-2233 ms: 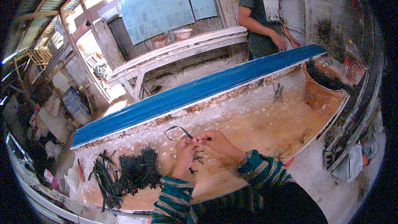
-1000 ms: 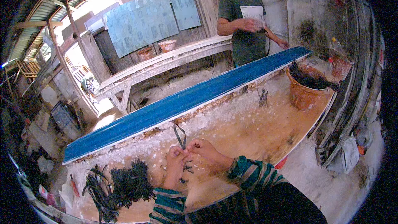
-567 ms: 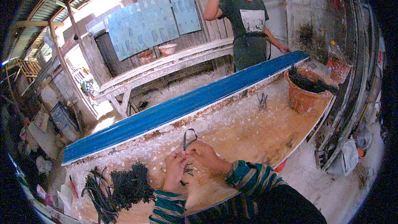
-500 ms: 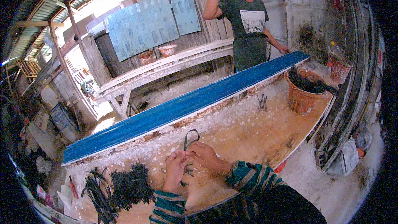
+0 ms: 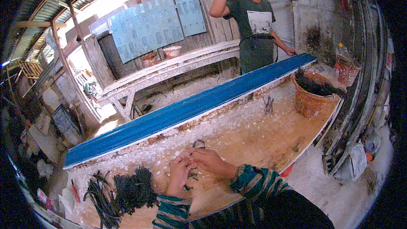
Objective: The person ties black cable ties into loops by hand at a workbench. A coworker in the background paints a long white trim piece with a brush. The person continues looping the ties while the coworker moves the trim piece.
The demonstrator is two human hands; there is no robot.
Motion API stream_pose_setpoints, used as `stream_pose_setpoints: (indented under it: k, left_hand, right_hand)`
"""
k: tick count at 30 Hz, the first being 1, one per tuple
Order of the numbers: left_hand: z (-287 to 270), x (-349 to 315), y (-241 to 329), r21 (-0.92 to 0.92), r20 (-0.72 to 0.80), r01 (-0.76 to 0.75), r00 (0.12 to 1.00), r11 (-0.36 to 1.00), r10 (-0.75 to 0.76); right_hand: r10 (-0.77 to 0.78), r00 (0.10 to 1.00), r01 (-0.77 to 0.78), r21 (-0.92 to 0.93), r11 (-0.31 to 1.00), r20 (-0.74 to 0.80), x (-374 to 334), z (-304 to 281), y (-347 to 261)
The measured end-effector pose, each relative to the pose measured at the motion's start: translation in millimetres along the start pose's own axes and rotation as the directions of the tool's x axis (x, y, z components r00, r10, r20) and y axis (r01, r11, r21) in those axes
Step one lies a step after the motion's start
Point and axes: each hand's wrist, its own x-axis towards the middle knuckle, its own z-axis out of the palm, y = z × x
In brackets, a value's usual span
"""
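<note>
Close together over the near part of the worktable [image 5: 250, 148], my left hand [image 5: 179, 170] and my right hand [image 5: 210, 163] pinch a thin black strip [image 5: 199, 143] between their fingertips. A small loop of the strip sticks up behind the fingers; the rest is hidden by them. Both hands are closed. Beneath them lie a few short dark pieces [image 5: 193, 174]. Left of my left hand sit a thick heap of black bundled strips [image 5: 135, 188] and, beside it, longer loose black strips [image 5: 100, 199].
A long blue board [image 5: 190, 106] runs along the table's far edge. At the right stands an orange bucket [image 5: 309, 104] with black strips, and a small wire-like piece [image 5: 268, 104] lies nearer. Beyond the board a masked person [image 5: 256, 29] rests one hand at its far end. A red-handled tool [image 5: 75, 191] lies left.
The black loop has dropped lower and looks smaller, closer to my fingers. My right hand has shifted slightly over my left fingertips. The other person has barely moved.
</note>
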Motion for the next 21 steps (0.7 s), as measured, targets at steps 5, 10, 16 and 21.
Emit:
stream_pose_setpoints:
  k: [5, 10, 16, 21]
  left_hand:
    - [4.6, -2.3, 4.0, 0.084, 0.004, -0.027, 1.000, 0.996, 0.027]
    - [1.9, -1.3, 4.5, 0.120, 0.035, -0.063, 0.998, 0.991, 0.059]
    - [8.9, -5.7, 9.7, 0.142, 0.028, -0.082, 0.996, 0.986, 0.079]
    - [11.9, -7.2, 11.9, 0.202, 0.056, -0.098, 0.994, 0.974, 0.089]
  right_hand:
    - [-0.024, 0.999, 0.026, -0.085, 0.996, 0.021, 0.1, -1.7, 2.3]
    - [-0.102, 0.995, 0.104, -0.180, 0.978, 0.019, 2.0, -3.0, 1.2]
    - [-0.108, 0.994, 0.103, -0.191, 0.976, -0.020, 2.3, -0.8, 6.9]
    - [-0.089, 0.994, 0.071, -0.239, 0.968, -0.064, 2.7, 0.3, 10.8]
